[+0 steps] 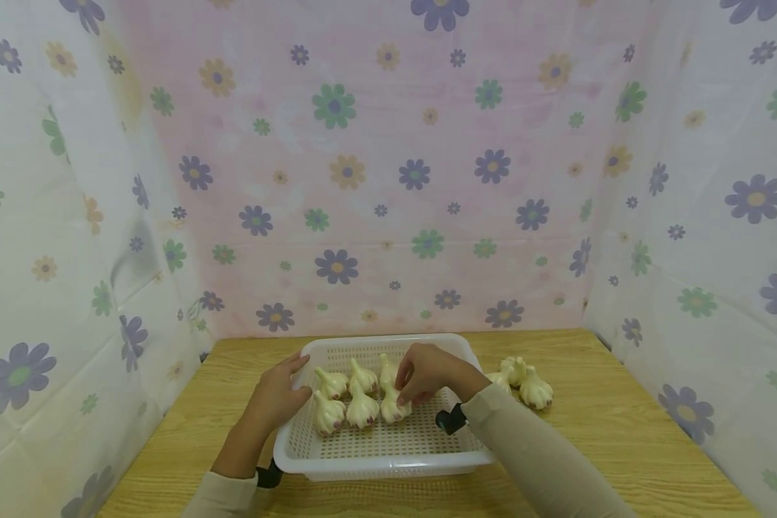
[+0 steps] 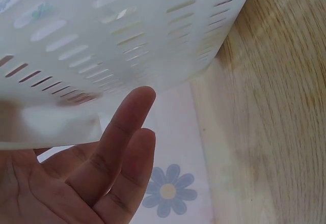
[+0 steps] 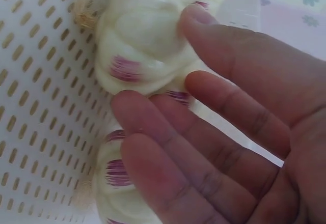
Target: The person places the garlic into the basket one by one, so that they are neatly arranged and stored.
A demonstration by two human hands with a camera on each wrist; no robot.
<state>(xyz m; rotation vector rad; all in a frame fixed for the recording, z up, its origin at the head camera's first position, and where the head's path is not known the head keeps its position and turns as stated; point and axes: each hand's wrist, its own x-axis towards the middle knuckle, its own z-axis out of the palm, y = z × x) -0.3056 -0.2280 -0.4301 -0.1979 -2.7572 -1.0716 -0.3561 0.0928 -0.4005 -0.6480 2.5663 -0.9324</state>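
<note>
Several cream garlic bulbs (image 1: 362, 411) with purple marks and straw-like roots lie in two rows inside a white slotted plastic basket (image 1: 388, 464). At the right end of the front row, my right hand (image 1: 425, 372) has its thumb and forefinger about the upper part of one garlic bulb (image 3: 145, 46); the other fingers bend loosely beside it. Another bulb (image 3: 119, 183) is partly covered by those fingers in the right wrist view. My left hand (image 1: 277, 394) rests at the basket's left rim, fingers along the outer wall (image 2: 153, 35), without gripping it.
A small pile of garlic bulbs (image 1: 536, 390) lies on the wooden table (image 1: 596, 432) to the right of the basket, partly behind my right forearm. Flower-patterned cloth (image 1: 388, 180) hangs at the back and both sides.
</note>
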